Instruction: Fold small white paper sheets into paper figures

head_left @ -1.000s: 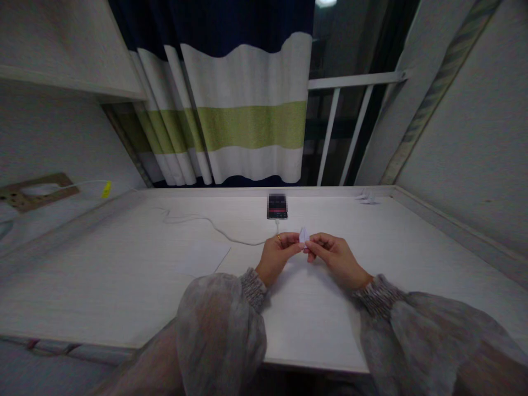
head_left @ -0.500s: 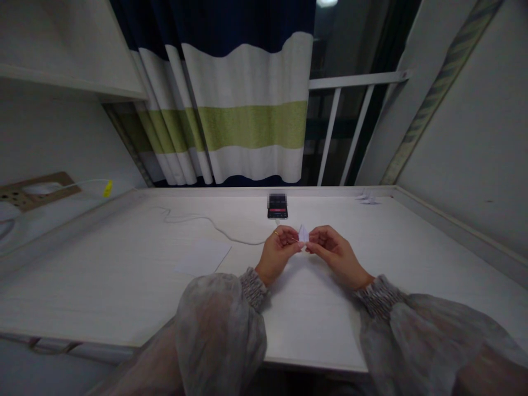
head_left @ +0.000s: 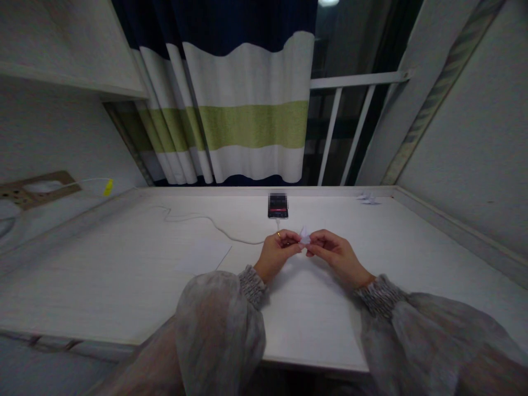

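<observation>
Between my two hands, above the white desk (head_left: 313,324), is a small piece of folded white paper (head_left: 304,237), with a pointed tip standing up. My left hand (head_left: 278,252) pinches its left side between thumb and fingers; a gold ring shows on one finger. From the other side, my right hand (head_left: 333,254) pinches the right edge in the same way. Fingertips cover the paper's lower part, so its full shape is hidden. Grey gathered sleeves end at both wrists.
Beyond my hands a phone (head_left: 278,205) lies plugged into a white cable (head_left: 214,224). A flat white paper sheet (head_left: 204,256) is at left. Small folded paper pieces (head_left: 368,199) sit in the far right. A power strip (head_left: 39,190) is on the left wall.
The folded paper has changed shape: the tall flat point is now smaller, with a wider part below it. My left fingers have shifted slightly, and both hands keep their pinch.
</observation>
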A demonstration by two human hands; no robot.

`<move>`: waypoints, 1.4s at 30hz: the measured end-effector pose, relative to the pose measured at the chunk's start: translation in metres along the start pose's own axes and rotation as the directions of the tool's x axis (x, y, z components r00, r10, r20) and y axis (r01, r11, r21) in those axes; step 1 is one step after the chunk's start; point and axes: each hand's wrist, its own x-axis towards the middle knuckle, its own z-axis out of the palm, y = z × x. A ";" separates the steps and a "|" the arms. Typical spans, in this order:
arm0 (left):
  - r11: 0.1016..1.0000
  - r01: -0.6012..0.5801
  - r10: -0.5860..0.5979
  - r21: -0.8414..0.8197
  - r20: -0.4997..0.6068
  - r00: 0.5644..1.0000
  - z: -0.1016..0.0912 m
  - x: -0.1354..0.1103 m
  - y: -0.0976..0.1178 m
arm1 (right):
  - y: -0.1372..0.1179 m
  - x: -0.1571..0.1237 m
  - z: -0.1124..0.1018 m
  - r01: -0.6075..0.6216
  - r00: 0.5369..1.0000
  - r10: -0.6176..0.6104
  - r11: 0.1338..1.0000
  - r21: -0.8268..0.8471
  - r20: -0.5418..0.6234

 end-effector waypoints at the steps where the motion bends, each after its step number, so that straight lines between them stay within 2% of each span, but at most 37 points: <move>1: 1.000 0.001 -0.001 0.000 0.012 1.000 -0.001 0.000 0.000 | 0.000 0.000 0.000 -0.007 1.000 0.007 1.000 -0.001 0.003; 9: 1.000 -0.016 0.017 -0.014 0.078 0.997 -0.003 -0.001 0.003 | -0.009 -0.003 0.000 0.015 0.998 -0.016 0.999 0.033 0.053; 16: 0.999 0.004 -0.001 -0.045 0.076 0.997 0.000 -0.001 0.002 | -0.006 -0.002 -0.003 0.075 0.993 -0.078 0.997 0.034 0.091; 21: 1.000 0.000 0.002 -0.020 0.069 0.998 -0.001 -0.002 0.003 | -0.008 -0.003 -0.007 0.130 0.982 -0.122 0.990 -0.050 0.144; 26: 0.999 -0.002 0.006 -0.042 0.095 0.995 -0.002 -0.003 0.005 | -0.007 -0.003 -0.006 0.128 0.986 -0.115 0.987 -0.099 0.120; 31: 0.998 -0.039 0.037 0.046 0.039 0.999 0.000 -0.003 0.005 | -0.004 -0.002 -0.001 0.111 0.991 -0.108 0.993 -0.035 0.077; 36: 1.000 -0.022 0.022 0.021 0.014 1.000 0.002 -0.004 0.006 | -0.004 0.000 0.002 0.064 0.997 -0.069 0.990 0.123 0.042; 42: 0.997 -0.059 0.059 -0.043 0.013 0.998 0.001 -0.003 0.005 | -0.004 0.000 0.001 -0.032 0.999 0.031 0.998 0.046 0.027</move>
